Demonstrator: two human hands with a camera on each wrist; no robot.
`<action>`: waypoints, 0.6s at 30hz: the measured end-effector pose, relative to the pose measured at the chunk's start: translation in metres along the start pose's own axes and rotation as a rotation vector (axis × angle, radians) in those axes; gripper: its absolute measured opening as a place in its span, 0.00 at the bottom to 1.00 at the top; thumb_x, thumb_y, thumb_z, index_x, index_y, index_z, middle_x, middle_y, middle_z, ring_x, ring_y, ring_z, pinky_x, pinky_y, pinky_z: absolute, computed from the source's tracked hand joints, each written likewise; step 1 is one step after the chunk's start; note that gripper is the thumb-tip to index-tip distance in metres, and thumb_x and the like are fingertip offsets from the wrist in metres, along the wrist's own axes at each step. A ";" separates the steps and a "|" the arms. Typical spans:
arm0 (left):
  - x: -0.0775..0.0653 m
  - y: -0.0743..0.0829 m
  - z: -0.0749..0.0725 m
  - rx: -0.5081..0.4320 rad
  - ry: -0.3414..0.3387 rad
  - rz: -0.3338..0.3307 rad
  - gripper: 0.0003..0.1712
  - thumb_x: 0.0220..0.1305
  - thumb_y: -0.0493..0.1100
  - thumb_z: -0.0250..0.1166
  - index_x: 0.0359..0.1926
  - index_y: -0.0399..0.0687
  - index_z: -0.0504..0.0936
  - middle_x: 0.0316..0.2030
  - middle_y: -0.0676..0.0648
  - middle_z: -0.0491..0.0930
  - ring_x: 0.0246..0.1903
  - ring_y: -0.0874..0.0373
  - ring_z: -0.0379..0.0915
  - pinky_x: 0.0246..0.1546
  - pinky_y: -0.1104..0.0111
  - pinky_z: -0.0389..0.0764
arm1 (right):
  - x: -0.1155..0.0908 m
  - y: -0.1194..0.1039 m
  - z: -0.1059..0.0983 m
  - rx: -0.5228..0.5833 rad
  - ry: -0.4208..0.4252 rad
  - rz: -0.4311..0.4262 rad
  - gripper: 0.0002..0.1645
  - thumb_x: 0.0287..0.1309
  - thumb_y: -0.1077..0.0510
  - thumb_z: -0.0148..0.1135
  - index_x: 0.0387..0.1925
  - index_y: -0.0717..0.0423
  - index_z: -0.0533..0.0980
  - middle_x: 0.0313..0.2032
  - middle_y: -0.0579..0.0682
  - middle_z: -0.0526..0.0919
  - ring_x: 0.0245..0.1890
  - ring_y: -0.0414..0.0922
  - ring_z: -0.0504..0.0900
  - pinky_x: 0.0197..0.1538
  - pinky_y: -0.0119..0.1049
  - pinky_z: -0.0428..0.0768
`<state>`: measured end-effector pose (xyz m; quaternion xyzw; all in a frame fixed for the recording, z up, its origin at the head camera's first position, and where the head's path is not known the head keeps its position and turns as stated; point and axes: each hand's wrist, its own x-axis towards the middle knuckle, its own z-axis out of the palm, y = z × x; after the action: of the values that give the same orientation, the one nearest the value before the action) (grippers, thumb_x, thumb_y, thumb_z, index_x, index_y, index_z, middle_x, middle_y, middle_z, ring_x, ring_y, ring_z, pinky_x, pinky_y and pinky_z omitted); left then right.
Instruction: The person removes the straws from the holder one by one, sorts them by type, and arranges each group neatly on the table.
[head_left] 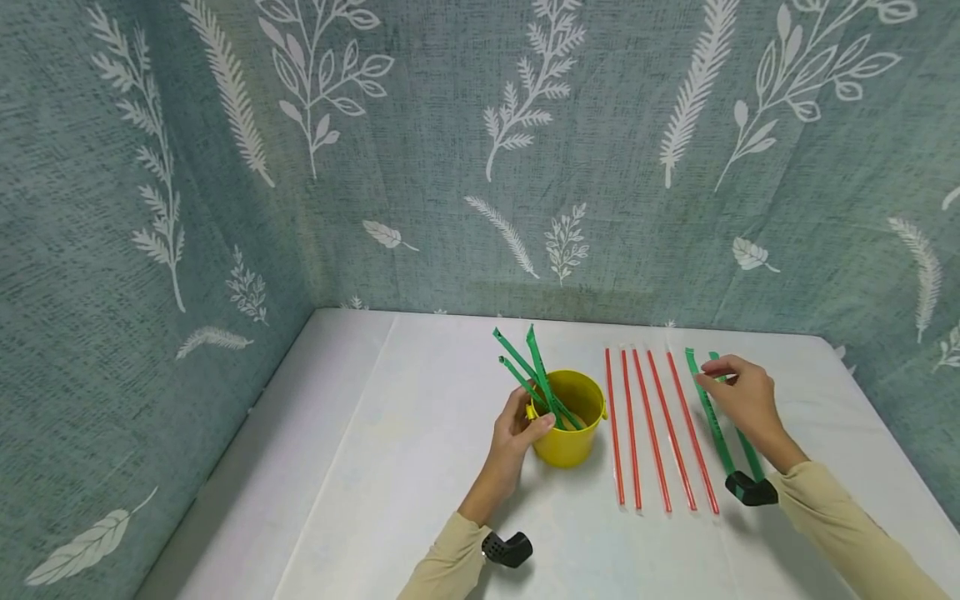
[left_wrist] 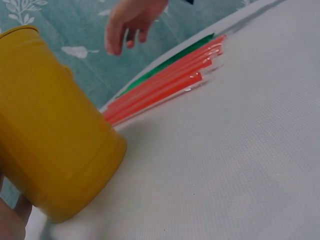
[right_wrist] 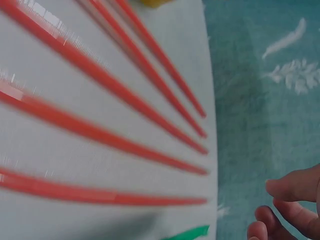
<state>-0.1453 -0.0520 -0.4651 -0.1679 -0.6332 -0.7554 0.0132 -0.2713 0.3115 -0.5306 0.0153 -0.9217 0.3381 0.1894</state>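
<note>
My left hand (head_left: 512, 450) grips a small yellow bucket (head_left: 566, 448) by its left side, the thumb over the rim beside the straws. Three green-wrapped straws (head_left: 540, 367) lean leftward out of the bucket. In the left wrist view the bucket (left_wrist: 55, 125) looks tilted by the camera angle. My right hand (head_left: 750, 408) hovers above two green-wrapped straws (head_left: 712, 421) at the right, partly covering one. Its fingers (right_wrist: 292, 187) are loosely bent in the right wrist view, and nothing shows between them.
Several red straws (head_left: 649, 417) in clear wrappers lie in a spread row between the bucket and the green straws. The white table (head_left: 390, 467) meets a leaf-patterned teal cloth (head_left: 450, 150) at the back and left. A black device (head_left: 508, 550) sits at my left wrist.
</note>
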 end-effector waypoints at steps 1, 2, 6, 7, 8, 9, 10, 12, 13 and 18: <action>0.000 0.000 0.000 -0.001 0.000 0.000 0.27 0.60 0.39 0.53 0.61 0.52 0.59 0.58 0.39 0.61 0.57 0.56 0.57 0.57 0.61 0.57 | 0.000 -0.001 0.001 -0.003 -0.004 -0.001 0.19 0.47 0.36 0.56 0.36 0.42 0.75 0.31 0.42 0.77 0.30 0.41 0.70 0.24 0.37 0.70; 0.000 0.000 0.000 0.000 0.000 -0.002 0.27 0.60 0.39 0.53 0.61 0.52 0.59 0.58 0.40 0.61 0.57 0.56 0.57 0.57 0.61 0.57 | 0.001 -0.002 0.002 0.004 -0.010 0.001 0.19 0.47 0.36 0.57 0.36 0.42 0.75 0.31 0.41 0.77 0.30 0.40 0.71 0.24 0.36 0.71; 0.000 0.000 0.000 -0.002 0.001 -0.002 0.27 0.60 0.39 0.53 0.61 0.52 0.59 0.59 0.40 0.61 0.58 0.56 0.56 0.58 0.61 0.56 | 0.002 -0.012 0.005 0.061 -0.052 -0.015 0.19 0.46 0.38 0.59 0.38 0.42 0.75 0.32 0.41 0.77 0.28 0.39 0.72 0.22 0.34 0.70; 0.000 -0.001 0.000 -0.004 0.001 -0.003 0.27 0.60 0.39 0.53 0.61 0.52 0.59 0.59 0.40 0.61 0.58 0.56 0.56 0.58 0.61 0.56 | 0.002 -0.014 0.006 0.073 -0.057 -0.025 0.19 0.46 0.38 0.59 0.38 0.41 0.75 0.33 0.40 0.77 0.28 0.39 0.72 0.22 0.34 0.71; 0.000 -0.001 0.000 -0.007 0.003 -0.001 0.27 0.60 0.38 0.53 0.61 0.52 0.59 0.58 0.40 0.61 0.58 0.56 0.57 0.58 0.61 0.56 | 0.001 -0.015 0.008 0.089 -0.059 -0.034 0.19 0.45 0.38 0.59 0.38 0.41 0.76 0.33 0.40 0.77 0.28 0.39 0.72 0.21 0.34 0.70; 0.000 -0.002 0.000 -0.013 0.006 0.000 0.27 0.60 0.38 0.53 0.60 0.53 0.59 0.58 0.40 0.61 0.58 0.56 0.57 0.58 0.61 0.56 | 0.001 -0.017 0.009 0.095 -0.061 -0.051 0.18 0.46 0.39 0.59 0.38 0.40 0.76 0.33 0.40 0.77 0.28 0.38 0.72 0.22 0.34 0.70; 0.000 -0.004 -0.001 -0.019 0.009 0.000 0.27 0.60 0.37 0.53 0.60 0.53 0.60 0.58 0.41 0.62 0.57 0.55 0.57 0.58 0.60 0.56 | 0.001 -0.019 0.010 0.101 -0.062 -0.067 0.17 0.46 0.39 0.59 0.38 0.39 0.76 0.33 0.39 0.77 0.28 0.38 0.72 0.22 0.34 0.70; 0.001 -0.009 -0.002 -0.026 0.016 -0.004 0.27 0.59 0.38 0.54 0.60 0.54 0.61 0.58 0.42 0.63 0.57 0.55 0.58 0.58 0.61 0.57 | 0.001 -0.017 0.016 0.077 -0.029 -0.083 0.16 0.45 0.38 0.59 0.37 0.35 0.75 0.33 0.36 0.77 0.28 0.36 0.71 0.22 0.34 0.71; 0.001 -0.011 -0.003 -0.028 0.017 -0.008 0.27 0.59 0.39 0.54 0.60 0.56 0.61 0.57 0.42 0.63 0.57 0.55 0.58 0.57 0.61 0.58 | 0.001 -0.019 0.017 0.082 -0.023 -0.088 0.15 0.45 0.38 0.59 0.37 0.34 0.75 0.33 0.35 0.77 0.28 0.35 0.71 0.22 0.34 0.71; 0.004 -0.020 -0.004 -0.027 0.025 -0.008 0.27 0.58 0.43 0.56 0.59 0.58 0.62 0.57 0.45 0.64 0.57 0.56 0.59 0.57 0.61 0.58 | 0.003 -0.023 0.021 0.096 0.002 -0.070 0.14 0.44 0.36 0.59 0.35 0.30 0.75 0.33 0.32 0.76 0.28 0.34 0.70 0.22 0.34 0.70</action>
<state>-0.1545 -0.0514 -0.4842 -0.1561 -0.6233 -0.7660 0.0156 -0.2775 0.2806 -0.5303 0.0564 -0.9032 0.3751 0.2011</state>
